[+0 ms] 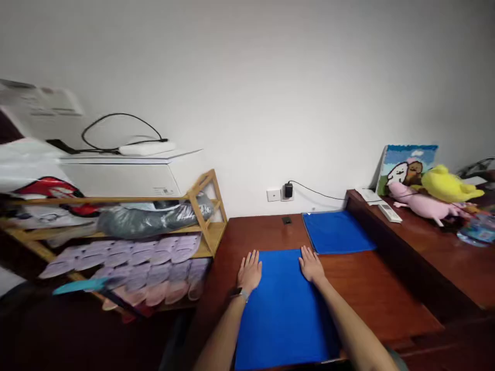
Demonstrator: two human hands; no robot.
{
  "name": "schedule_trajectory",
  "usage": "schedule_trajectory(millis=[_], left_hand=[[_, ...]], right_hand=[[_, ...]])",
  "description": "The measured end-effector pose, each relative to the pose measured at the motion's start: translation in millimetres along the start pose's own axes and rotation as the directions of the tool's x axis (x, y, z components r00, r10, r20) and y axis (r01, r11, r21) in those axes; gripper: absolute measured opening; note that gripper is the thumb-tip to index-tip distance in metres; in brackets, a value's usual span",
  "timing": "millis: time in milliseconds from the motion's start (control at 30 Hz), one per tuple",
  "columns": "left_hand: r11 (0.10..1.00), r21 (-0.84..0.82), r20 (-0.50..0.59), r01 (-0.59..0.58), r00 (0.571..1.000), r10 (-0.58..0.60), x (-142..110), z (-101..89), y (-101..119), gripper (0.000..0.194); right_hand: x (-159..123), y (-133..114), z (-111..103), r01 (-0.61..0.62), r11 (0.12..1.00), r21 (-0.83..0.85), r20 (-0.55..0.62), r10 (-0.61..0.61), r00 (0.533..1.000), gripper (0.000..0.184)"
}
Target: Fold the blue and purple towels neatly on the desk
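Observation:
A flat blue cloth (280, 314) lies on the brown wooden table (259, 229), its near end reaching the front edge. My left hand (250, 271) rests flat, fingers stretched out, at the cloth's far left corner; a watch is on that wrist. At the far right corner my right hand (311, 264) lies palm down with its fingers extended. Neither hand grips anything. Behind and to the right is a second blue cloth (338, 232), spread flat near the wall.
On the left stands a wooden rack (209, 226) with several pale purple slippers (162, 250) and a white box (127, 178) on top. A charger (288, 190) is plugged into the wall. The raised surface at right bears a remote control (390, 213) and plush toys (448, 185).

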State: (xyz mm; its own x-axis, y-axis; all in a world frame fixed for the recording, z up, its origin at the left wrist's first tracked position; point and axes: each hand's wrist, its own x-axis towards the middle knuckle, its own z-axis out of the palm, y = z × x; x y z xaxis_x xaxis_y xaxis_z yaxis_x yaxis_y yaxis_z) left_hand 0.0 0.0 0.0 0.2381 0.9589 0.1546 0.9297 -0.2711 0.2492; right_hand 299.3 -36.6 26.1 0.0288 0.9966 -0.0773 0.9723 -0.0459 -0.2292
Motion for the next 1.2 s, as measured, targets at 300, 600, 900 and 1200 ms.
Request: schedule_trajectory(millis=[300, 600, 900, 1200], left_hand=[[0.986, -0.061, -0.106, -0.153, 0.984, 0.146, -44.5, 13.0, 57.5, 0.062], [0.966, -0.249, -0.049, -0.075, 0.997, 0.065, -69.5, 13.3, 74.0, 0.063], [0.846, -0.532, -0.153, 0.041, 0.978, -0.143, -120.1, -40.5, 8.8, 0.061], [-0.436, -0.881, 0.315, 0.181, 0.914, -0.257, -124.7, -29.1, 153.7, 0.037]], right_hand=[[-39.7, -75.4, 19.8, 0.203, 0.973, 0.112, -0.195, -0.179, 0.964, 0.067], [-65.8, -71.1, 22.8, 0.116, 0.98, 0.164, -0.059, -0.108, 0.992, 0.068], [-99.3, 12.4, 8.1, -0.001, 0.926, 0.378, -0.206, 0.085, 0.975, 0.069], [-113.9, -103.4, 67.3, 0.088, -0.154, 0.984, -0.065, 0.143, 0.988, 0.094]])
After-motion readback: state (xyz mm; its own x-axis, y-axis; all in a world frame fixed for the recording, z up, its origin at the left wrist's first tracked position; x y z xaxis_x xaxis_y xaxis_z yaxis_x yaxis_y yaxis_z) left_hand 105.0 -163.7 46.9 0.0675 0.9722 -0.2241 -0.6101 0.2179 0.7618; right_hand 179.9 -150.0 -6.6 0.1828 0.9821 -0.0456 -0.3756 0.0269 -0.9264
